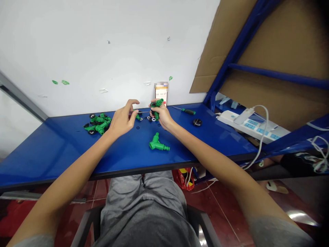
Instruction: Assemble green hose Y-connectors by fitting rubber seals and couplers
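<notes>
My right hand (161, 116) is closed around a green plastic hose fitting (157, 104), held just above the blue table (51, 151). My left hand (123, 118) pinches a thin metal rod (144, 112) between thumb and forefinger, its other fingers spread; the rod points toward the fitting. Small black and white rings (150, 119) lie scattered on the table beneath both hands. Another green Y-shaped fitting (158, 144) lies nearer to me.
A pile of green fittings (99, 124) sits at the left. A screwdriver (186, 110) and a black round cap (197, 122) lie to the right, a phone showing a timer (161, 94) leans on the wall, and a white power strip (253, 125) sits at far right.
</notes>
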`<act>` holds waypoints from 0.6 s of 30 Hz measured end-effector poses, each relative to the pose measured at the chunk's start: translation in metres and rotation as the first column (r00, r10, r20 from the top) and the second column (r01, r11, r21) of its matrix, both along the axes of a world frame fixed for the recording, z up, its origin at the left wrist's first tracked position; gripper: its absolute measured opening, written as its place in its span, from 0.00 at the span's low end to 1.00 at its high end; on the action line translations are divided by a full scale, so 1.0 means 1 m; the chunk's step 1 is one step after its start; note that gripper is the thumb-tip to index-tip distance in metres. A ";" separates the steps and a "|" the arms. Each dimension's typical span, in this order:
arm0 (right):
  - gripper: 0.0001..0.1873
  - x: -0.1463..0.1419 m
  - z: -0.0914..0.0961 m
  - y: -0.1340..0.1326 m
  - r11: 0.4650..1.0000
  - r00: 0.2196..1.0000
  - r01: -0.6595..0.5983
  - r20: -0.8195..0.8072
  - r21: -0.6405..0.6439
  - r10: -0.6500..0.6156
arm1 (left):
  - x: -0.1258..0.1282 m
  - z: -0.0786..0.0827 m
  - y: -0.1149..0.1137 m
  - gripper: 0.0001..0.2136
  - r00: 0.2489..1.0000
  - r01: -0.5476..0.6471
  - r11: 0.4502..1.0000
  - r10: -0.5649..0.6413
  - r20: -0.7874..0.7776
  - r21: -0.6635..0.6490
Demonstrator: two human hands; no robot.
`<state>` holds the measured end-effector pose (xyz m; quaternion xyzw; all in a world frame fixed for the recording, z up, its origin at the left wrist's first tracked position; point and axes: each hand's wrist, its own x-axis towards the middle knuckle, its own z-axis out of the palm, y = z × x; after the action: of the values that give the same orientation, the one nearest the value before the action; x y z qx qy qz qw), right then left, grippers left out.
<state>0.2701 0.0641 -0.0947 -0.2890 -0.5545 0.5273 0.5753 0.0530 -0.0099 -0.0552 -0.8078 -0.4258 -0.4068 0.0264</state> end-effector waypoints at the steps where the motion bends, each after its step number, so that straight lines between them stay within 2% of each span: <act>1: 0.24 0.000 0.000 0.000 1.000 1.000 0.002 -0.002 -0.003 -0.002 | 0.001 0.001 0.000 0.14 0.999 0.030 1.000 -0.030 0.019 0.005; 4: 0.24 0.001 -0.001 0.000 1.000 1.000 -0.001 -0.018 -0.026 0.001 | 0.002 0.001 0.000 0.13 0.990 0.112 0.994 -0.111 0.081 -0.009; 6: 0.25 0.000 0.000 -0.001 0.999 0.999 -0.009 -0.035 -0.042 0.007 | 0.003 0.001 0.000 0.13 0.986 0.128 0.991 -0.123 0.112 -0.034; 12: 0.24 0.001 0.001 -0.004 0.999 0.998 -0.018 -0.057 -0.049 0.015 | 0.001 -0.003 0.002 0.13 0.993 -0.035 0.994 0.047 0.111 -0.105; 14: 0.24 0.001 -0.001 -0.003 0.999 0.998 -0.022 -0.051 -0.043 0.020 | 0.000 -0.003 0.004 0.12 0.995 -0.009 0.996 0.018 0.101 -0.089; 18: 0.25 0.002 -0.002 0.000 0.998 0.998 -0.029 -0.063 -0.047 0.026 | -0.002 -0.005 0.008 0.12 0.988 0.115 0.993 -0.111 0.107 -0.038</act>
<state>0.2718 0.0644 -0.0967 -0.2788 -0.5274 0.5569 0.5779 0.0507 -0.0022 -0.0601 -0.8086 -0.3890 -0.4399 -0.0369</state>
